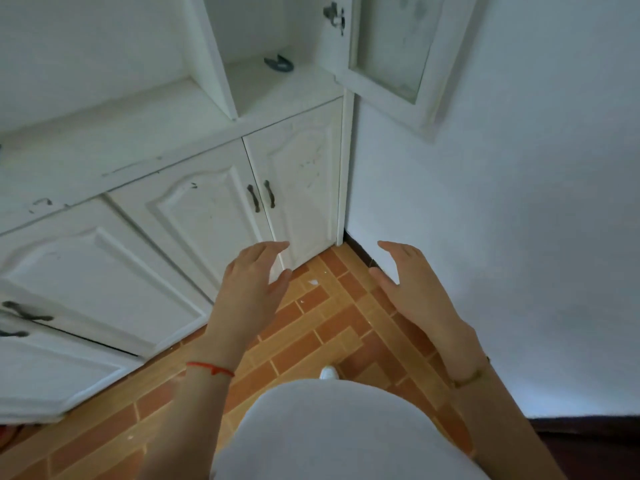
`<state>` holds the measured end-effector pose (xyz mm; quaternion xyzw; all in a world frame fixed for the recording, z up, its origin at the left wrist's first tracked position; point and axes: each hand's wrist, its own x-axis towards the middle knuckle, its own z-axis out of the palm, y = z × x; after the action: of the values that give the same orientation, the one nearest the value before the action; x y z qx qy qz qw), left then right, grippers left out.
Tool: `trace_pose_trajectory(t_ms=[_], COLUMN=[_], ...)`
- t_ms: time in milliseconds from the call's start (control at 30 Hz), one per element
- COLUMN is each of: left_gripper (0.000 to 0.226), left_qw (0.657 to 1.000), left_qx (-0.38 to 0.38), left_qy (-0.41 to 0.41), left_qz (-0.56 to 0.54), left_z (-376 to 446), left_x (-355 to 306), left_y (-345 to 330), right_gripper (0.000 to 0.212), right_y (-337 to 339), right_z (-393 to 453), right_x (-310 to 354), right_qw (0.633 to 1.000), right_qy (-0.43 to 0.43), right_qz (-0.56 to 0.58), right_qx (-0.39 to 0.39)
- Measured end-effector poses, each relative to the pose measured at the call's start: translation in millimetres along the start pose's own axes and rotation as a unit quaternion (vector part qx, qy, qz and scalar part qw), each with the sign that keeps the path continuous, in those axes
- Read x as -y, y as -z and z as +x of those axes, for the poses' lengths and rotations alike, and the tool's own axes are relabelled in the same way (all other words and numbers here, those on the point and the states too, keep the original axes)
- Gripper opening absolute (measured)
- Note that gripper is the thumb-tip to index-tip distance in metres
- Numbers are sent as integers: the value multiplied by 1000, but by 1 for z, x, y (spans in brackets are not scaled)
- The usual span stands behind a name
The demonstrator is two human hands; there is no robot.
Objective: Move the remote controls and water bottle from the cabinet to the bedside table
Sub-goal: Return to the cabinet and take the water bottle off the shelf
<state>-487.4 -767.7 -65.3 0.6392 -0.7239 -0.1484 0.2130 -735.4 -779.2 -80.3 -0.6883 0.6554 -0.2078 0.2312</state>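
Two hands out, left hand (251,278) and right hand (408,282), both spread and holding nothing; beyond the fingertips, a cabinet (194,209), four handles showing.

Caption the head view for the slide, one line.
Both hands, left and right, open and empty before a white cabinet; glass door open, no remotes or bottle in view.

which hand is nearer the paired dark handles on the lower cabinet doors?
Left. The left hand hangs just below the paired door handles, its fingertips in front of that door's lower edge. The right hand is off to the right, over the floor by the wall. Both are empty.
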Motion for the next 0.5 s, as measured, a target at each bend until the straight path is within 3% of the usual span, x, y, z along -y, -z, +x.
trace_pose_trajectory(t_ms=[500], left_gripper=[41], left_qw=[999], left_qx=[-27], left_qy=[33], left_qz=[-4], left_z=[186], left_x=[3], left_y=[-1], right_gripper=[52], right_y=[18], right_z=[207], right_x=[-7], right_qw=[999], right_qy=[27], right_qz=[19], right_qx=[32])
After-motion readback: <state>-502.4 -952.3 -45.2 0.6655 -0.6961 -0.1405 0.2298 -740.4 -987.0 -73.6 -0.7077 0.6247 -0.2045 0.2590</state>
